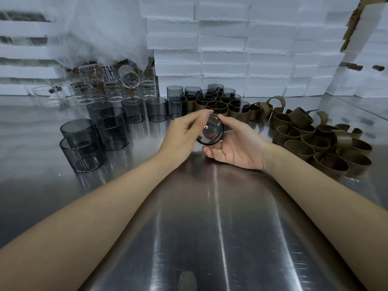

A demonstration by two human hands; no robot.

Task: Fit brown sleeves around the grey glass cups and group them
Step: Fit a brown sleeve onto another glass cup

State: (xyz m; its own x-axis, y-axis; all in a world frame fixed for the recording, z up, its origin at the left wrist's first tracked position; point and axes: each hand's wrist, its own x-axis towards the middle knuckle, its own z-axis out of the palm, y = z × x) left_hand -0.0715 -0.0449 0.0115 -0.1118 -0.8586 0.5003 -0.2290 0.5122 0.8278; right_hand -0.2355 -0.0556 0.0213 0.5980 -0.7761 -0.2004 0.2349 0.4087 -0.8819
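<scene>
Grey glass cup (210, 131) lies tipped on its side between my two hands, one round end facing me, held above the steel table (210, 227). My left hand (184, 131) pinches its rim from the left with thumb and fingertips. My right hand (237, 148) cradles it from the right, thumb over the top and fingers curled beneath. Just beyond my fingers the sleeved cups (216, 101) stand in a cluster. Bare grey cups (111, 131) stand left of my left hand, and loose brown sleeves (315, 141) are heaped right of my right wrist.
</scene>
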